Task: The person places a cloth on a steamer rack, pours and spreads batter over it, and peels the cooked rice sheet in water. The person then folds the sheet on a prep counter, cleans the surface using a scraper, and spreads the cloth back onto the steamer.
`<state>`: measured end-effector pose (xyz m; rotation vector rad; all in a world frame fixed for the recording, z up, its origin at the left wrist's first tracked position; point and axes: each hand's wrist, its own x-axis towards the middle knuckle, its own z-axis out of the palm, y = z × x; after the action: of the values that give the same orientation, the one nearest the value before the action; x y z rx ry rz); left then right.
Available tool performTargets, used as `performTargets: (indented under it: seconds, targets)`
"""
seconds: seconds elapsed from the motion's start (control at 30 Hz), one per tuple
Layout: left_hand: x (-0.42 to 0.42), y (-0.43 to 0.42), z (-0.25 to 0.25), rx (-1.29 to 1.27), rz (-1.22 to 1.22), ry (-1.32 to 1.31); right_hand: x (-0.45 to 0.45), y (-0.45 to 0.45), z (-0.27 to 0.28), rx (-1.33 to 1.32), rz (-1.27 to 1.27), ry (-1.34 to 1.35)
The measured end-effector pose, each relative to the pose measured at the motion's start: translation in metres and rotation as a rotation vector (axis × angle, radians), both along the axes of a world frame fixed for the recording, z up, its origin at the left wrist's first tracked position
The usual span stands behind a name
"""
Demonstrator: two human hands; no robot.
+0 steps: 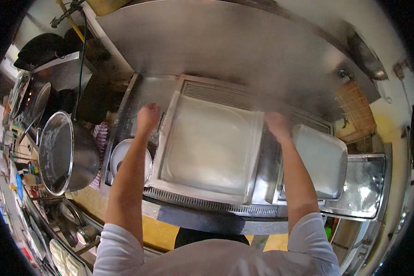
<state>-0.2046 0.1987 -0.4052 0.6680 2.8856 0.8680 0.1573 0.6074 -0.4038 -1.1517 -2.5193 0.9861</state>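
A square steaming surface covered by a pale, cloth-like sheet (207, 145) lies in front of me, with a whitish, wet-looking layer across its middle. My left hand (148, 118) is closed just beyond the sheet's left edge; whatever its fingers may hold is hidden. At the far right corner of the sheet, my right hand (277, 125) is closed with its fingertips against the cloth edge. Below my left hand, partly behind the forearm, sits a round metal lid or plate (145, 165). A pale rectangular tray (322, 158) lies right of my right hand.
A large metal pot (85, 156) stands at the left. On the far right are a shiny metal tray (359, 184) and a woven bamboo basket (354, 110). A steel backsplash (225, 46) rises behind the steamer, blurred by steam. A slotted drain (207, 205) runs along the front.
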Motion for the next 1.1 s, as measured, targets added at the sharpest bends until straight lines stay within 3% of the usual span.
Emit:
performTargets:
  seconds: [0.13, 0.23, 0.33, 0.47, 0.6, 0.73, 0.87, 1.1]
  targets:
    - [-0.028, 0.049, -0.019, 0.074, -0.016, 0.01, -0.033, 0.022, -0.038, 0.352, 0.048, -0.118]
    - [-0.036, 0.079, -0.028, 0.104, -0.053, 0.03, -0.043, 0.01, -0.015, 0.175, -0.091, -0.202]
    - [-0.034, 0.091, -0.02, 0.113, -0.104, 0.072, -0.043, 0.004, -0.007, 0.112, -0.142, -0.104]
    - [-0.035, 0.101, -0.023, 0.129, -0.134, 0.106, -0.036, 0.001, -0.009, 0.241, -0.106, 0.001]
    - [-0.026, 0.086, -0.021, 0.309, -0.148, 0.165, -0.018, -0.002, -0.016, 0.314, -0.155, 0.162]
    - [0.015, 0.041, 0.025, 0.538, -0.078, 0.319, 0.021, -0.05, 0.044, 0.358, -0.181, 0.238]
    - [0.089, -0.04, 0.087, 0.645, -0.001, 0.397, 0.071, -0.124, 0.126, 0.365, -0.095, 0.5]
    - [0.238, -0.189, 0.159, 0.777, 0.35, 0.441, 0.139, -0.233, 0.246, 0.51, 0.187, 0.647]
